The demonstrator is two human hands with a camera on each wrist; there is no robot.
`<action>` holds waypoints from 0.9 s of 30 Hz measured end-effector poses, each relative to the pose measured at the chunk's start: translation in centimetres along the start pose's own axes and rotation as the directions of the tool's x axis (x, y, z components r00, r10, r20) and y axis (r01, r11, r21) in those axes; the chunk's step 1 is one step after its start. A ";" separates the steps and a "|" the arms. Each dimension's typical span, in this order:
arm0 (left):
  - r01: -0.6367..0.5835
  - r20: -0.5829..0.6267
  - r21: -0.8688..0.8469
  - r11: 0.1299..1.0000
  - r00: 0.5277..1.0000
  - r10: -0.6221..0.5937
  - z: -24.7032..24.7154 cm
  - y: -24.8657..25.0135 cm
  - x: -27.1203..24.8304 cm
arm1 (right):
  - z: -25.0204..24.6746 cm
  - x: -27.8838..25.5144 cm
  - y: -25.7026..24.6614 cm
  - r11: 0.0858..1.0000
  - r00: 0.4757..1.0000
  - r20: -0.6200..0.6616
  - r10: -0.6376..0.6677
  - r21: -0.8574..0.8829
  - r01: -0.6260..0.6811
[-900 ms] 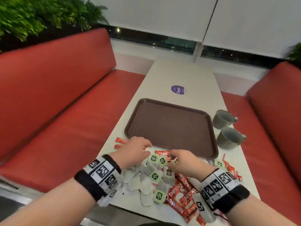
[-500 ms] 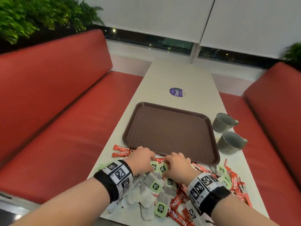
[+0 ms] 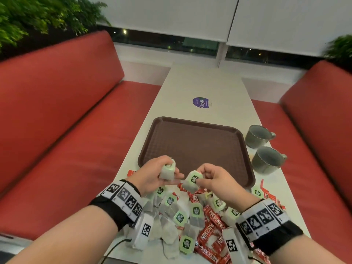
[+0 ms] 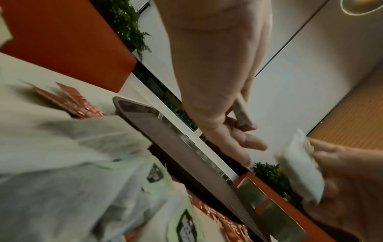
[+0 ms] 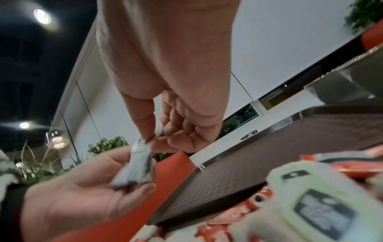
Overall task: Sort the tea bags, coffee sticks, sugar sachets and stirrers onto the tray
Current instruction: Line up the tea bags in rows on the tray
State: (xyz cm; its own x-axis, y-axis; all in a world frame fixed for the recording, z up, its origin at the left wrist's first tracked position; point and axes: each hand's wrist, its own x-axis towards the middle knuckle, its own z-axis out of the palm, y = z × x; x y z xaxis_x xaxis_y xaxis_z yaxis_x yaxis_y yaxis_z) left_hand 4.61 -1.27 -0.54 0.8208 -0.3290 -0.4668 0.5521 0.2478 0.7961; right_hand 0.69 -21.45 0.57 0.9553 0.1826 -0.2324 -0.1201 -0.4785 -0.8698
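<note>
Both hands hover just above the near edge of the empty brown tray. My left hand grips a white tea bag between thumb and fingers. My right hand pinches another tea bag with a green tag; its lower end hangs close to the left fingers. The left wrist view shows the left hand around its bag. The right wrist view shows the right thumb and finger on the tag end of the hanging bag. Below the hands lies a mixed pile of tea bags and red coffee sticks.
Two grey mugs stand right of the tray. More red sticks lie near the table's right edge. A purple sticker sits on the white table beyond the tray. Red benches flank the table.
Both hands were down in the pile with fingers curled. They have risen, each with a tea bag in it, and now hang over the tray's near edge.
</note>
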 end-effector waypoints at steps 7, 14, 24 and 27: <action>0.148 0.275 0.111 0.983 0.946 -0.174 2.0 -1.4 -0.4 | 1.7 1.1 -2.0 0.976 0.992 0.119 0.045 0.206 -0.069; 0.015 0.060 0.033 0.999 0.998 -0.017 -0.6 -2.5 -2.1 | 2.4 0.9 -0.5 0.927 0.998 -0.009 -0.066 -0.371 0.058; -0.034 -0.100 0.050 0.998 0.994 0.039 -2.9 -3.3 -5.2 | 6.6 -0.8 2.1 0.455 0.967 0.247 -0.062 -0.855 0.248; -0.026 -0.107 0.031 0.999 0.994 0.029 -3.3 -3.9 -5.8 | 6.7 -0.7 2.3 0.511 0.968 0.246 -0.053 -0.826 0.238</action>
State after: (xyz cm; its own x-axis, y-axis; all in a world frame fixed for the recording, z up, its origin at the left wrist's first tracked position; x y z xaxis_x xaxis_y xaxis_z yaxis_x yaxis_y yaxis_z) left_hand -1.77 2.68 -2.19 0.8477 -0.2220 -0.4818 0.5256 0.2284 0.8195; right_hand -2.06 -16.94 -4.22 0.8647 0.4130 -0.2859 0.3887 -0.9107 -0.1398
